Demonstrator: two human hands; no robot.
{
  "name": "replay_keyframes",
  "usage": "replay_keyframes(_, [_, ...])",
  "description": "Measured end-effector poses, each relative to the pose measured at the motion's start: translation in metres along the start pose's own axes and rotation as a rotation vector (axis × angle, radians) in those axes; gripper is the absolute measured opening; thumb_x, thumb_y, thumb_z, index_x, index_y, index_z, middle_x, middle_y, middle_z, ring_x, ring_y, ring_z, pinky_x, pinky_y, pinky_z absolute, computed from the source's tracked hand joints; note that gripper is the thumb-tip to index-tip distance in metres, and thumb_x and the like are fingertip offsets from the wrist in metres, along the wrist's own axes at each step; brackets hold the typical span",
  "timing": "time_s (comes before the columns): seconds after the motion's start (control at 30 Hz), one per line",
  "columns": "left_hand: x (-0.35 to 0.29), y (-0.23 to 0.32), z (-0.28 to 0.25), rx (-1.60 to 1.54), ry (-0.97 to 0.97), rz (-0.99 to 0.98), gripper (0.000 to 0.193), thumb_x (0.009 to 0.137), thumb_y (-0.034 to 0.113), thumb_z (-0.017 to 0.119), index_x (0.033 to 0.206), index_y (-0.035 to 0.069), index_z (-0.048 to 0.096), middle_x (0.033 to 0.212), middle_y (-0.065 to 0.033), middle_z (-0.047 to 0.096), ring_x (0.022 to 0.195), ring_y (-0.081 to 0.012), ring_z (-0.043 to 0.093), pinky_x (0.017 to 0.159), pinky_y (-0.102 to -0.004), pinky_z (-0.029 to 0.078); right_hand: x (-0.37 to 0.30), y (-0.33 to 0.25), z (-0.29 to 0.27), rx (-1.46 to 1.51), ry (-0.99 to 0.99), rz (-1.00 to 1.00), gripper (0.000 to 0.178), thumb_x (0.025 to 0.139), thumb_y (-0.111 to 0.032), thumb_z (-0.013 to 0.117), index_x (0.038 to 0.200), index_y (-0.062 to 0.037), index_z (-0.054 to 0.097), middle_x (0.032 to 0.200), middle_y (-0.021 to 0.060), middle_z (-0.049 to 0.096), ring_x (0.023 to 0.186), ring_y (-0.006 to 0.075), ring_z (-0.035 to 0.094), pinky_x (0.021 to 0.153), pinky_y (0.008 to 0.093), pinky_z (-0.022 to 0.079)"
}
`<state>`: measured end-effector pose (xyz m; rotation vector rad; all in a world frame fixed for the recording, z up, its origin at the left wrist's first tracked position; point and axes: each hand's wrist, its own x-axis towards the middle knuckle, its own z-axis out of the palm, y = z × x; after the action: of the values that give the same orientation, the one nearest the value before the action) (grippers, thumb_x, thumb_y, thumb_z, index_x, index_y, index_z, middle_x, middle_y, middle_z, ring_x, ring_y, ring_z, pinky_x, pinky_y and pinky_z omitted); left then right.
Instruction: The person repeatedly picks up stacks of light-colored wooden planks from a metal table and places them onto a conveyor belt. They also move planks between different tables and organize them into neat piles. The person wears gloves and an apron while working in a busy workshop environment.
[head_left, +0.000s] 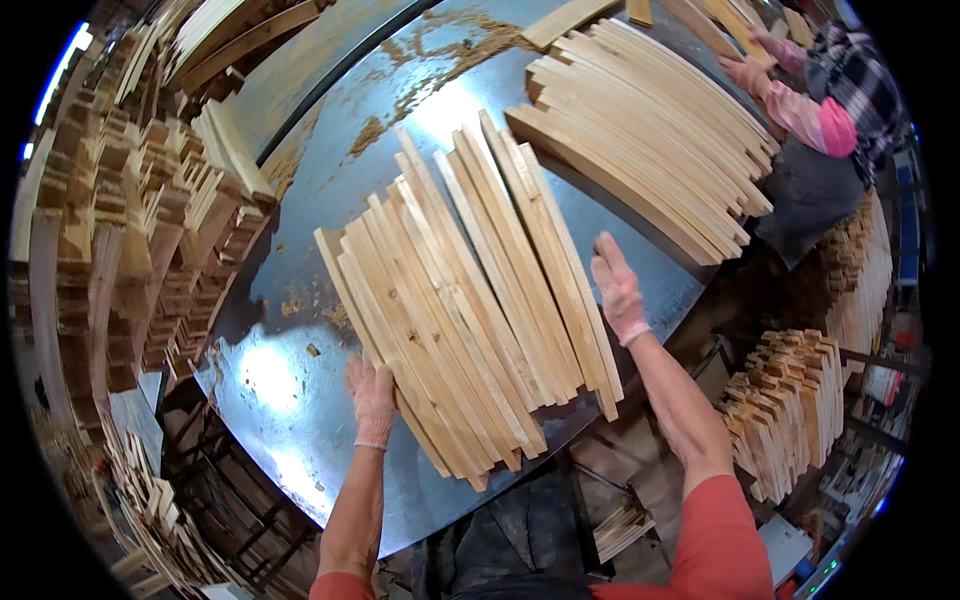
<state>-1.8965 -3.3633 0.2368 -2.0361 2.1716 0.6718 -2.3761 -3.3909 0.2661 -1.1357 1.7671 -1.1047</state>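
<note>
A loose row of long pale wood strips (440, 310) lies side by side on a shiny metal table (400, 510). Its ends are uneven, and narrow gaps run between some strips toward the right. My left hand (372, 402), in a light glove, rests against the row's near left side with its fingers stretched forward. Beside the right edge, my right hand (617, 290), also gloved, is held open with the fingers extended and apart from the outermost strip. Neither hand is gripping a strip.
A second batch of strips (640, 140) sits at the far right of the table, where a co-worker's gloved hands (750, 72) are busy. Sawdust (430, 70) covers the far side. Tall lumber stacks (130, 240) line the left; another wood stack (790, 410) stands at right.
</note>
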Motion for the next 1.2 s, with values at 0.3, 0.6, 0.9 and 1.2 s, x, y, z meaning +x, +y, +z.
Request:
replay_keyframes(0.3, [-0.012, 0.041, -0.014, -1.696, 0.050, -0.290, 0.080, 0.101, 0.028, 0.068, 0.168, 0.008, 0.029, 0.160, -0.0173, 0.048, 0.146, -0.0314, 0.049, 0.123, -0.0476, 0.040, 0.012, -0.014, 0.043, 0.537, -0.208, 0.316, 0.078, 0.100, -0.025, 0.071, 0.161, 0.0098, 0.038, 0.153, 0.0181, 0.056, 0.140, 0.0247, 0.053, 0.122, 0.0354, 0.037])
replay_keyframes(0.6, [-0.068, 0.006, -0.042, -1.883, -0.288, -0.437, 0.065, 0.095, 0.021, 0.073, 0.152, 0.000, 0.049, 0.132, -0.0139, 0.068, 0.116, -0.0259, 0.071, 0.098, -0.0421, 0.061, -0.060, -0.055, 0.053, 0.363, -0.376, 0.552, 0.069, 0.088, -0.017, 0.074, 0.149, 0.0082, 0.053, 0.133, 0.0157, 0.068, 0.115, 0.0230, 0.068, 0.104, 0.0359, 0.054])
replay_keyframes(0.9, [-0.218, -0.084, -0.058, -1.868, -0.062, -0.603, 0.070, 0.091, 0.014, 0.079, 0.153, 0.000, 0.049, 0.135, -0.0158, 0.069, 0.118, -0.0274, 0.072, 0.103, -0.0430, 0.061, -0.160, -0.103, 0.133, 0.373, -0.633, 0.579, 0.068, 0.084, -0.013, 0.075, 0.146, 0.0073, 0.056, 0.131, 0.0130, 0.070, 0.115, 0.0234, 0.068, 0.102, 0.0368, 0.054])
replay_keyframes(1.2, [-0.424, -0.205, -0.071, -2.155, 0.393, -0.468, 0.064, 0.090, 0.015, 0.084, 0.145, 0.000, 0.055, 0.132, -0.0134, 0.069, 0.115, -0.0241, 0.069, 0.099, -0.0399, 0.058, -0.270, -0.178, 0.284, 0.285, -0.911, 0.455, 0.063, 0.081, -0.010, 0.074, 0.141, 0.0029, 0.059, 0.122, 0.0118, 0.071, 0.108, 0.0245, 0.069, 0.096, 0.0366, 0.057])
